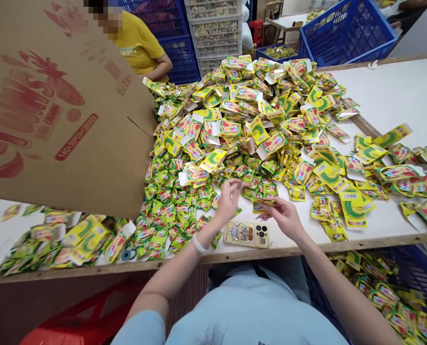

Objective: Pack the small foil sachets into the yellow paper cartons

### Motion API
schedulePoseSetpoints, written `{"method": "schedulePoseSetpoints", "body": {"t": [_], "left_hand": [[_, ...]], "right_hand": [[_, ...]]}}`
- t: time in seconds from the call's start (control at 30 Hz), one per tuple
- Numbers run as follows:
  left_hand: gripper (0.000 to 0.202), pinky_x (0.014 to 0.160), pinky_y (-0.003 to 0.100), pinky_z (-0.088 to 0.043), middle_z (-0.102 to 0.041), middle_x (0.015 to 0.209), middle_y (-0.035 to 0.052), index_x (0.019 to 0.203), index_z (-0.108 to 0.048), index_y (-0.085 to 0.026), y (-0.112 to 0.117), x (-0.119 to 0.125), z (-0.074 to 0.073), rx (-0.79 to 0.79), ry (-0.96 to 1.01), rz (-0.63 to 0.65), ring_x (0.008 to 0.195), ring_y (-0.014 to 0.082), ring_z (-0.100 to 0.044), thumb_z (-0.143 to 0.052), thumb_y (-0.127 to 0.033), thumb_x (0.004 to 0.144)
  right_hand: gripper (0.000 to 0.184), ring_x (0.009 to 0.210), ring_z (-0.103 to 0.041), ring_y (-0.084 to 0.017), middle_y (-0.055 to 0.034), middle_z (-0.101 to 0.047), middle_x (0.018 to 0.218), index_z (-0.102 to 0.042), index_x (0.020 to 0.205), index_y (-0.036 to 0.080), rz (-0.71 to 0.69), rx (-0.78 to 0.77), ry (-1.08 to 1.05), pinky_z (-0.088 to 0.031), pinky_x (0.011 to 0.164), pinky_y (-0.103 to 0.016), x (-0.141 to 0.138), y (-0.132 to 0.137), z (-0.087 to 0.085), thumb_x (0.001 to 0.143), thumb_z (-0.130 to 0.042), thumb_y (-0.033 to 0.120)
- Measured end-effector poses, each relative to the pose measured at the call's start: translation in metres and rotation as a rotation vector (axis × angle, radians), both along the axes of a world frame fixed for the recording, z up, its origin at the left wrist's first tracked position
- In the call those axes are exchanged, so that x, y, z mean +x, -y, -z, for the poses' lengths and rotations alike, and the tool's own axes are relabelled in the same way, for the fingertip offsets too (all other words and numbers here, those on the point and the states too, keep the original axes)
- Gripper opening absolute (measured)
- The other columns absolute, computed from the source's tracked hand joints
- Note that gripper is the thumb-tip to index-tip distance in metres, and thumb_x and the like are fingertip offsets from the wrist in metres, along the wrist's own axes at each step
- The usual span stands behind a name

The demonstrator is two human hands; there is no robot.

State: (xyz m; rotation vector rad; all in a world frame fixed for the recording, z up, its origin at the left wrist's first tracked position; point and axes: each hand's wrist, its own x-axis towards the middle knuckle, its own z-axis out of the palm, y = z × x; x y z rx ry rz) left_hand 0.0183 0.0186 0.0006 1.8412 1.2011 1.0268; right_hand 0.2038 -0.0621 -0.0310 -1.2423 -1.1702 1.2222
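Observation:
My right hand (284, 215) pinches a small stack of yellow-green sachets (261, 205) just above the white table (396, 96). My left hand (228, 199) hovers beside it with fingers curled and apart, reaching toward the near edge of a big heap of yellow, green and red sachets and flat cartons (242, 124). A white band sits on my left wrist. A phone in a cartoon case (247, 234) lies flat on the table just below both hands.
A large brown cardboard box (55, 110) with red print leans over the table's left side. A person in a yellow shirt (139, 45) sits behind it. Blue crates (346, 31) and white crates (215, 28) stand at the back. A blue crate of sachets (389, 292) is under the table, right.

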Motion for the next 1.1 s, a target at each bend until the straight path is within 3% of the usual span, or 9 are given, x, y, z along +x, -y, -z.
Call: {"method": "schedulePoseSetpoints", "body": {"t": [0.1, 0.2, 0.33, 0.43, 0.6, 0.7, 0.83, 0.93, 1.1], "left_hand": [[0.046, 0.111, 0.047, -0.031, -0.054, 0.132, 0.0207, 0.130, -0.054, -0.010, -0.065, -0.018, -0.020, 0.200, -0.522, -0.232, 0.130, 0.0325, -0.044, -0.049, -0.039, 0.095], [0.065, 0.105, 0.051, -0.034, -0.054, 0.132, 0.0273, 0.135, -0.045, -0.004, -0.116, -0.028, -0.039, 0.103, -0.937, -0.317, 0.129, 0.0420, -0.045, -0.064, -0.041, 0.085], [0.060, 0.095, 0.047, -0.041, -0.062, 0.122, 0.0278, 0.134, -0.043, -0.002, -0.117, -0.024, -0.056, 0.033, -1.082, -0.200, 0.115, 0.0407, -0.058, -0.062, -0.033, 0.086], [0.062, 0.090, 0.044, -0.045, -0.066, 0.119, 0.0233, 0.134, -0.043, -0.009, -0.073, -0.020, -0.066, 0.004, -0.928, -0.023, 0.107, 0.0363, -0.064, -0.061, -0.045, 0.086], [0.075, 0.065, 0.030, -0.051, -0.074, 0.103, 0.0119, 0.131, -0.047, -0.018, -0.001, -0.025, -0.074, -0.485, -0.368, 0.525, 0.078, 0.0226, -0.070, -0.073, -0.057, 0.073], [0.073, 0.065, 0.031, -0.053, -0.074, 0.096, 0.0136, 0.132, -0.052, -0.017, 0.008, -0.037, -0.068, -0.597, -0.049, 0.570, 0.078, 0.0230, -0.071, -0.070, -0.059, 0.075], [0.087, 0.090, 0.042, -0.052, -0.068, 0.114, 0.0194, 0.126, -0.062, -0.015, 0.018, -0.033, -0.048, -0.439, 0.288, 0.648, 0.109, 0.0318, -0.064, -0.078, -0.067, 0.059], [0.064, 0.094, 0.043, -0.051, -0.069, 0.112, 0.0152, 0.115, -0.068, -0.017, 0.036, -0.010, -0.029, -0.460, 0.412, 0.597, 0.104, 0.0289, -0.066, -0.076, -0.061, 0.069], [0.043, 0.077, 0.037, -0.056, -0.068, 0.081, 0.0068, 0.085, -0.067, -0.017, 0.050, 0.015, -0.021, -0.600, 0.570, 0.367, 0.075, 0.0205, -0.065, -0.079, -0.055, 0.068]], "right_hand": [[0.028, 0.059, -0.068, -0.017, -0.0066, -0.075, 0.087, -0.065, 0.105, 0.020, 0.004, 0.092, 0.500, -0.055, 0.054, -0.029, 0.019, 0.016, 0.014, 0.094, -0.052, 0.042], [0.026, 0.074, -0.072, -0.022, -0.0120, -0.075, 0.099, -0.067, 0.107, 0.019, -0.087, 0.154, 0.990, -0.056, 0.060, -0.031, 0.034, 0.031, 0.030, 0.095, -0.044, 0.025], [0.034, 0.084, -0.074, -0.025, -0.0126, -0.075, 0.102, -0.066, 0.115, 0.019, -0.194, 0.180, 1.109, -0.060, 0.070, -0.037, 0.049, 0.035, 0.031, 0.091, -0.044, 0.013], [0.030, 0.103, -0.071, -0.025, -0.0111, -0.070, 0.118, -0.069, 0.109, 0.023, -0.137, 0.298, 0.932, -0.059, 0.086, -0.039, 0.054, 0.026, 0.009, 0.089, -0.048, 0.014], [0.033, 0.109, -0.069, -0.022, -0.0136, -0.055, 0.141, -0.071, 0.107, 0.024, -0.261, 0.471, 0.724, -0.057, 0.091, -0.038, 0.039, 0.013, -0.029, 0.088, -0.048, 0.010], [0.024, 0.107, -0.070, -0.025, -0.0116, -0.063, 0.129, -0.072, 0.103, 0.025, -0.273, 0.390, 0.440, -0.060, 0.086, -0.040, 0.025, 0.015, -0.031, 0.088, -0.055, 0.016], [0.014, 0.053, -0.069, -0.015, -0.0057, -0.070, 0.108, -0.069, 0.093, 0.025, -0.193, 0.034, -0.164, -0.061, 0.051, -0.033, 0.004, 0.028, -0.021, 0.083, -0.068, 0.035], [0.023, 0.049, -0.067, -0.016, -0.0016, -0.073, 0.087, -0.069, 0.089, 0.024, -0.251, -0.140, -0.328, -0.060, 0.047, -0.032, 0.003, 0.034, -0.020, 0.077, -0.074, 0.043], [0.015, 0.036, -0.053, -0.008, 0.0012, -0.070, 0.080, -0.070, 0.090, 0.025, 0.158, 0.114, -0.165, -0.048, 0.033, -0.024, 0.035, 0.027, -0.056, 0.079, -0.076, 0.034]]}}
